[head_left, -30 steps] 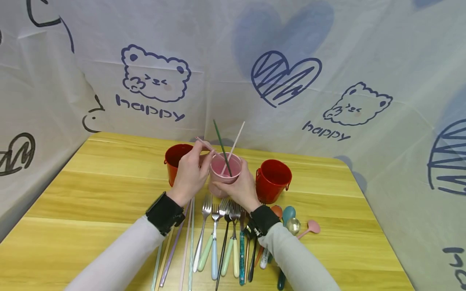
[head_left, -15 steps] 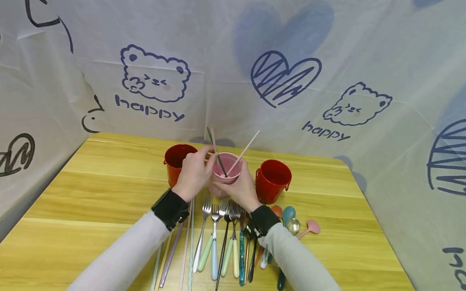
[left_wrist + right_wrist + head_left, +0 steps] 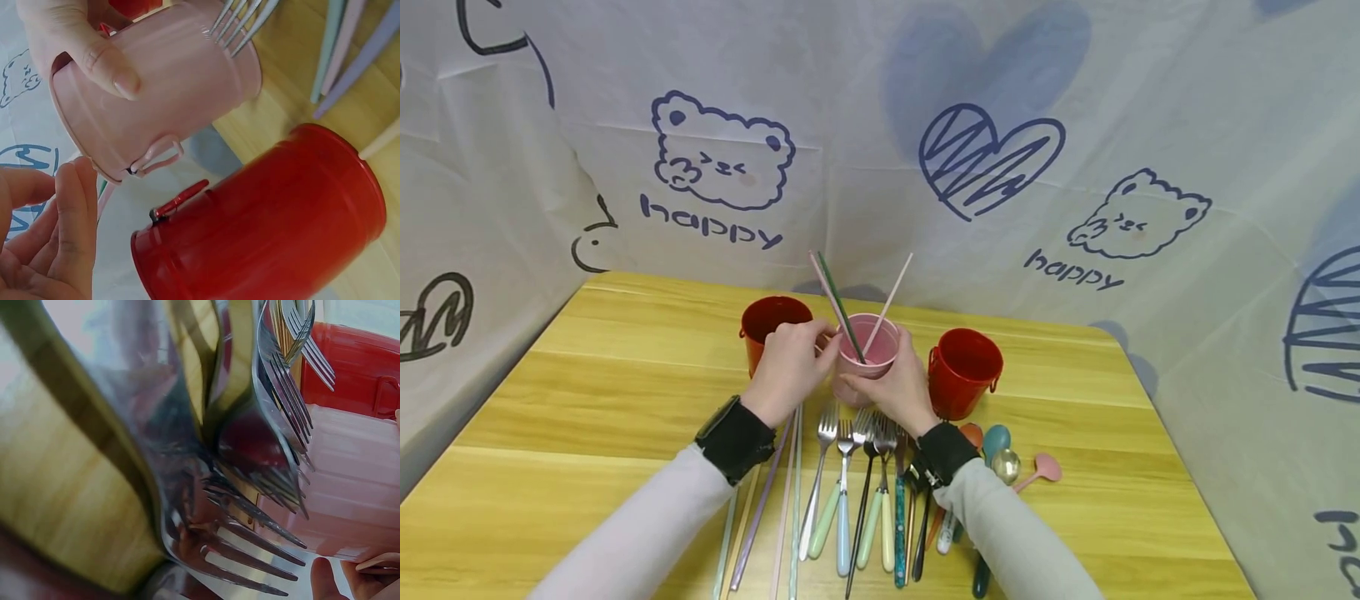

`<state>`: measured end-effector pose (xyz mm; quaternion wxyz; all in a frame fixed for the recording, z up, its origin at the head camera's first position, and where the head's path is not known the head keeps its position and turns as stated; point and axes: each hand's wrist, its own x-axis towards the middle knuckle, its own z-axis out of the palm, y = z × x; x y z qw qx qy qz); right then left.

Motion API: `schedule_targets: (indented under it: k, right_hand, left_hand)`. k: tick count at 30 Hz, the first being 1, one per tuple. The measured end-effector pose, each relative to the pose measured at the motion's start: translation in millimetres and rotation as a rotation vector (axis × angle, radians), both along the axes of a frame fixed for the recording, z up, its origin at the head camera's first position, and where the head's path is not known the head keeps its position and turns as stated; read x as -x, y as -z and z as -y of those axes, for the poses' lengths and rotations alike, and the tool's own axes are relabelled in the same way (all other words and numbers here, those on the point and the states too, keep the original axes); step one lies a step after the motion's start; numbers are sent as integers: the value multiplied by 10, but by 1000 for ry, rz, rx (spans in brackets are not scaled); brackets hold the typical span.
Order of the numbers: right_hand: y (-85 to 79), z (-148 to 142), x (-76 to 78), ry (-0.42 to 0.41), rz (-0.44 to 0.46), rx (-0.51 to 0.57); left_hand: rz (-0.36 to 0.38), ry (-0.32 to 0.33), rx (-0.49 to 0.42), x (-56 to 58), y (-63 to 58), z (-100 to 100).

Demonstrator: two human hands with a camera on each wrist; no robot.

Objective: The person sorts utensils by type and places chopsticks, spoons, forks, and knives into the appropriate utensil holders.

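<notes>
The pink pail (image 3: 172, 75) stood upright near the middle of the wooden table (image 3: 587, 400), smooth and pale, with raised bands round its wall and a small loop handle (image 3: 161, 165) at its side. My right hand (image 3: 901, 383) was curled round it from four o'clock, thumb across the near wall. My left hand (image 3: 793, 362) was at its rim from nine o'clock, fingers loosely bent, holding nothing; I couldn't tell whether the tips touched.

Three straws leaned inside: a green straw (image 3: 855, 342) and a pink straw (image 3: 820, 271) together towards eleven o'clock, a paler straw (image 3: 891, 298) towards one. I counted two other pails: a red pail (image 3: 756, 354) at ten o'clock, another red pail (image 3: 951, 396) at three. Five more straws (image 3: 758, 517) lay at seven, four spoons (image 3: 1006, 467) at four, and forks (image 3: 827, 429), too overlapped to count, at six.
</notes>
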<state>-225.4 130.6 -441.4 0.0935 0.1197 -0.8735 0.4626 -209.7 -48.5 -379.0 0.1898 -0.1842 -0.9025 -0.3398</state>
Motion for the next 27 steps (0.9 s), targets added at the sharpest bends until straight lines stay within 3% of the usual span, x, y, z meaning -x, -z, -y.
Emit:
schedule_targets:
  k: [7,16,27]
  right_hand:
    - [5,-7,6,2,-16,-5]
    - [-4,-11,11,9,-9,-18]
    - [16,-5,9,13,11,-15]
  left_hand:
    - [-26,28,19,-104,2,158]
    - [111,89,56,-269,36,442]
    - [247,58,202,-480,160,791]
